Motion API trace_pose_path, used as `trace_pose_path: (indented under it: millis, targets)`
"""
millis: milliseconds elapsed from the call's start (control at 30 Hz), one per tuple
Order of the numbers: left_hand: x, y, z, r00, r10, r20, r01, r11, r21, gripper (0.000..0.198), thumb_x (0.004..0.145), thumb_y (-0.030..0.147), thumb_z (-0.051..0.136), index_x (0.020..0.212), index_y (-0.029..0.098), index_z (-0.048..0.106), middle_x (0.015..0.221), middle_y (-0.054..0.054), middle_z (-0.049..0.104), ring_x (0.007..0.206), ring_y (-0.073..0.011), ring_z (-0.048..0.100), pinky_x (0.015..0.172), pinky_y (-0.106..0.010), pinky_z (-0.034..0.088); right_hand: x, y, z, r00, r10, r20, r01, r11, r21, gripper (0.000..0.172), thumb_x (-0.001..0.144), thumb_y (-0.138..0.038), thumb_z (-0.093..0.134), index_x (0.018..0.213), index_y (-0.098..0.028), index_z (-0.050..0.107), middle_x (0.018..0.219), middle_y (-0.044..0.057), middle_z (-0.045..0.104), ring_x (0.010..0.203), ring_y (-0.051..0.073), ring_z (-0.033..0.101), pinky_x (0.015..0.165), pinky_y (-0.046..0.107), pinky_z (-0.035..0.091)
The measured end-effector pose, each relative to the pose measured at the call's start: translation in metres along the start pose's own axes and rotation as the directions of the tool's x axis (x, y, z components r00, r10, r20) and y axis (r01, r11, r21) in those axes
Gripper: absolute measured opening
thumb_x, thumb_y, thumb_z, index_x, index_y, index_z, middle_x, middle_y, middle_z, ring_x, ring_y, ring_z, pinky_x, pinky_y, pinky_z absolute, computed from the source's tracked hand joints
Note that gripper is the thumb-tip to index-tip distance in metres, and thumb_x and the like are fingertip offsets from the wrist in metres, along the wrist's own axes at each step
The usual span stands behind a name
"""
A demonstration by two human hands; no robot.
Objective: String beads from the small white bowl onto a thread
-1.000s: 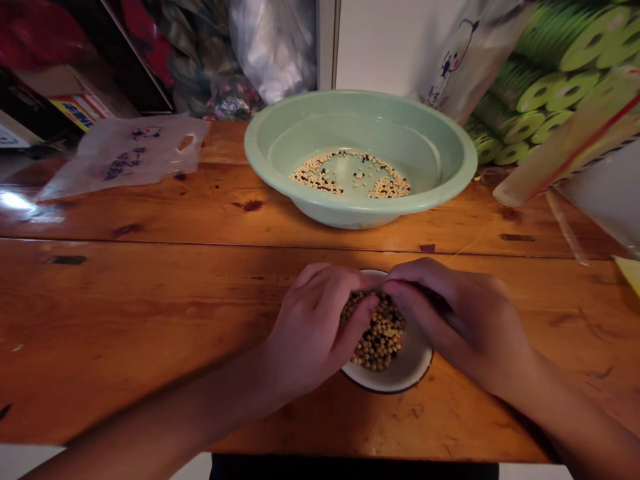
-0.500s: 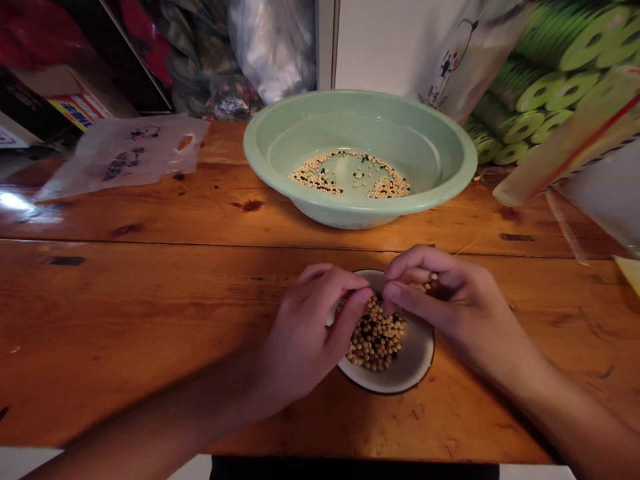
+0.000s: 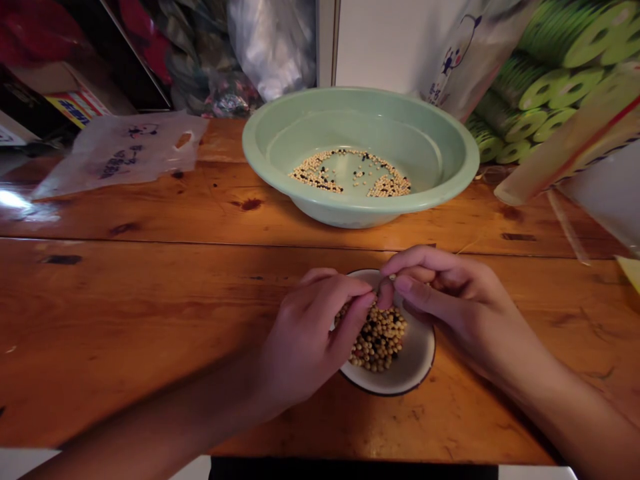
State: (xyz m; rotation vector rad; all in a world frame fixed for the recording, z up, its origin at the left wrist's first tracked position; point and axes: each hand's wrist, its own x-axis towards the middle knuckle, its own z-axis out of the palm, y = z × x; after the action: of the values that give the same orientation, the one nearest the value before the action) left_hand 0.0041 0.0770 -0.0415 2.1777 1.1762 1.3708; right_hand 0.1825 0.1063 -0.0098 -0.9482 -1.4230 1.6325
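A small white bowl [image 3: 419, 360] with a dark rim stands near the table's front edge and holds tan and dark beads [image 3: 376, 343]. Over its left side, my left hand [image 3: 320, 327] is closed in a pinch of thumb and forefinger; what lies between the tips is too small to name. My right hand [image 3: 450, 293] is over the bowl's right rim, pinching a pale bead [image 3: 393, 277] between thumb and forefinger. The fingertips of both hands are close together above the beads.
A large green basin [image 3: 360, 207] with small pale and dark beads stands behind the bowl on the wooden table [image 3: 150, 293]. A flat plastic bag [image 3: 125, 150] lies at the back left. Green spools [image 3: 540, 100] and a leaning plastic-wrapped roll [image 3: 565, 147] are at the back right.
A pale bead now shows at my right fingertips; the beads seen before in the curl of that hand are hidden. My left hand has barely moved.
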Motion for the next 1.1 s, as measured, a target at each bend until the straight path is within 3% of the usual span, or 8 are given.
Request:
trace_pose_path:
  millis: [300, 567, 1100]
  targets:
    - [0.0008, 0.0021, -0.001, 0.999, -0.051, 0.0, 0.051, 0.999, -0.001, 0.008, 0.089, 0.012, 0.056, 0.088, 0.02, 0.056, 0.077, 0.001, 0.067, 0.073, -0.0127, 0.06, 0.071, -0.028, 0.049, -0.002, -0.0029, 0.0007, 1.0, 0.016, 0.022, -0.015, 1.0, -0.02, 0.006, 0.088, -0.02, 0.064, 0.093, -0.018, 0.066, 0.074, 0.001, 0.069, 0.072, 0.012, 0.066, 0.068, 0.021, 0.05]
    - [0.0015, 0.0011, -0.002, 1.0, -0.028, 0.012, 0.028, 1.0, -0.011, 0.01, 0.088, 0.013, 0.054, 0.086, 0.022, 0.057, 0.075, 0.001, 0.066, 0.072, -0.0134, 0.061, 0.071, -0.029, 0.05, -0.002, -0.0017, 0.0005, 1.0, 0.008, 0.015, -0.008, 1.0, -0.004, 0.007, 0.089, -0.02, 0.063, 0.095, -0.019, 0.067, 0.075, 0.0, 0.069, 0.073, 0.01, 0.066, 0.069, 0.018, 0.05]
    - [0.0005, 0.001, -0.0026, 0.999, 0.048, -0.001, -0.048, 0.999, 0.008, 0.013, 0.086, 0.007, 0.057, 0.089, 0.019, 0.057, 0.075, 0.002, 0.066, 0.074, -0.0108, 0.061, 0.072, -0.024, 0.049, -0.0026, -0.0072, 0.0046, 0.997, -0.047, -0.058, 0.032, 0.971, -0.237, 0.005, 0.087, -0.02, 0.063, 0.091, -0.02, 0.067, 0.071, 0.0, 0.07, 0.068, 0.012, 0.067, 0.061, 0.019, 0.052]
